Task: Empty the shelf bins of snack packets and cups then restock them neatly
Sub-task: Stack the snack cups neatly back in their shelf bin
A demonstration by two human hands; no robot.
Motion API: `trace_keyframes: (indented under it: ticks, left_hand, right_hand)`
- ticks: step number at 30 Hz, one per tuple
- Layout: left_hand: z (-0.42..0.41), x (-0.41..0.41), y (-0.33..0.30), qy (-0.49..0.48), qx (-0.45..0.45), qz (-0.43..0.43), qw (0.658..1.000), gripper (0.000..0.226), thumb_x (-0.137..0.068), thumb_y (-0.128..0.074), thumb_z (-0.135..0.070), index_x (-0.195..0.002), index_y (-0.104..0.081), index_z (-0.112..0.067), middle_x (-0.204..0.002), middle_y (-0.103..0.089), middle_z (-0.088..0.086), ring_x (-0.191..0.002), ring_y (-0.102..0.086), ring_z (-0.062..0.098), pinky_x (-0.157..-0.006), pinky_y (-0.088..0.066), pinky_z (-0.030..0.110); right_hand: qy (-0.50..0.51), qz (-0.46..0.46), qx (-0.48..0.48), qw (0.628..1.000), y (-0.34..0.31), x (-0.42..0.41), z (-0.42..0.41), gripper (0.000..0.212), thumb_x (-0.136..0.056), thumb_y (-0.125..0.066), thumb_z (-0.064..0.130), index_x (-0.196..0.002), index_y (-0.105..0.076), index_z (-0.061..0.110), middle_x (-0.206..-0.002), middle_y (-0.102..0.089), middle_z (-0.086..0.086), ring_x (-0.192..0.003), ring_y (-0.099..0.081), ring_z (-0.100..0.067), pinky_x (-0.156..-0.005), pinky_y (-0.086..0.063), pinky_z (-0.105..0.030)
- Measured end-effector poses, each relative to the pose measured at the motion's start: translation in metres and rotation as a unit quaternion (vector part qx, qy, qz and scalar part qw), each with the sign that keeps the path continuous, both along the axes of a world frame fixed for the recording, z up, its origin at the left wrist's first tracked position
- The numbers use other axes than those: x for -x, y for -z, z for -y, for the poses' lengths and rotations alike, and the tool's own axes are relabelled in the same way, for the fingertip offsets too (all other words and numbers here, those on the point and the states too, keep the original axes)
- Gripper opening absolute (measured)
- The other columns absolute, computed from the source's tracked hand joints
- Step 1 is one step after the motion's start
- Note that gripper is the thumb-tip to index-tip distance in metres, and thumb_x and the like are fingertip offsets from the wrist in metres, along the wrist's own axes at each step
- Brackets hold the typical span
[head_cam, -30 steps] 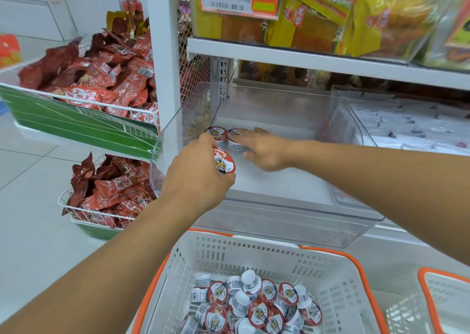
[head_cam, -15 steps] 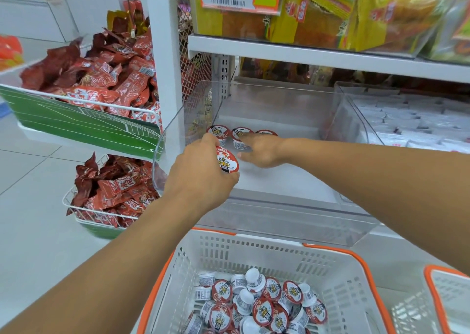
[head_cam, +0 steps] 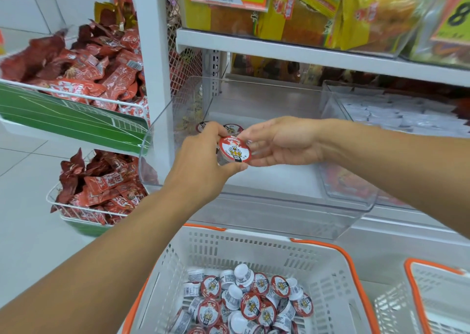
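Observation:
A small cup with a red-and-white lid (head_cam: 235, 151) is held over the clear plastic shelf bin (head_cam: 256, 207). My left hand (head_cam: 201, 167) grips it from the left. My right hand (head_cam: 282, 143) pinches its right edge with fingers above and thumb below. Behind my hands, two like cups (head_cam: 232, 128) stand in a row on the bin's floor near its left wall; others may be hidden. Below, a white basket with an orange rim (head_cam: 254, 247) holds several loose cups (head_cam: 244, 300).
A neighbouring clear bin (head_cam: 396, 115) to the right holds white packets. Wire racks of red snack packets (head_cam: 84, 79) hang left of the white upright post (head_cam: 152, 61). Yellow packets (head_cam: 330, 10) fill the shelf above. A second orange-rimmed basket (head_cam: 437, 295) sits at bottom right.
My right hand has drawn back from the row of cups in the bin and now meets the cup in my left hand. My left hand has lifted slightly toward it.

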State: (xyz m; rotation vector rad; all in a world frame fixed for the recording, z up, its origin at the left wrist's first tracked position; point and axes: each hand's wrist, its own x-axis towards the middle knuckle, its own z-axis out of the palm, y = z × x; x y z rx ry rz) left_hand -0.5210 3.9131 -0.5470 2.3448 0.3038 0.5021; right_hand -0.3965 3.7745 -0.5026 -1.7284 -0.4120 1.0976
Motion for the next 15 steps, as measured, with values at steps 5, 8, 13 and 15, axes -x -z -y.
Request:
trace_keyframes:
  ticks: [5, 8, 13, 15]
  left_hand:
    - [0.001, -0.003, 0.004, 0.045, -0.01, -0.033, 0.998, 0.054, -0.078, -0.081, -0.039, -0.124, -0.054, -0.026, -0.116, -0.066, -0.004, -0.1, -0.062, 0.018, -0.086, -0.055, 0.043]
    - [0.0, -0.002, 0.006, 0.053, -0.082, -0.063, 0.993, 0.053, -0.089, -0.067, -0.044, -0.135, -0.049, -0.025, -0.131, -0.061, -0.003, -0.114, -0.058, 0.021, -0.094, -0.051, 0.042]
    - [-0.001, 0.001, 0.003, 0.045, -0.125, -0.065, 0.989, 0.039, -0.095, -0.057, -0.045, -0.128, -0.056, -0.023, -0.123, -0.063, -0.004, -0.11, -0.059, 0.02, -0.09, -0.049, 0.037]
    - [-0.001, 0.002, 0.003, 0.042, -0.133, -0.064, 0.988, 0.037, -0.095, -0.057, -0.045, -0.125, -0.057, -0.023, -0.122, -0.064, -0.004, -0.109, -0.059, 0.02, -0.089, -0.05, 0.037]
  right_hand:
    - [0.056, -0.01, 0.044, 0.997, 0.012, 0.003, -0.002, 0.01, -0.097, -0.058, 0.003, -0.093, -0.06, 0.012, -0.078, -0.07, -0.007, -0.063, -0.068, -0.012, -0.058, -0.058, -0.018]
    - [0.138, 0.115, 0.151, 0.972, 0.009, -0.018, -0.001, 0.009, -0.095, -0.059, -0.002, -0.092, -0.061, 0.006, -0.078, -0.066, -0.008, -0.06, -0.065, -0.014, -0.053, -0.058, -0.021]
    - [0.167, 0.208, 0.316, 0.91, 0.006, -0.048, -0.001, 0.015, -0.101, -0.049, 0.003, -0.113, -0.056, -0.004, -0.092, -0.065, -0.015, -0.086, -0.068, -0.027, -0.056, -0.057, -0.033]
    - [0.202, 0.153, 0.319, 0.913, 0.014, -0.047, -0.005, 0.023, -0.103, -0.042, -0.001, -0.123, -0.051, -0.008, -0.11, -0.06, -0.019, -0.104, -0.063, -0.031, -0.032, -0.047, -0.032]
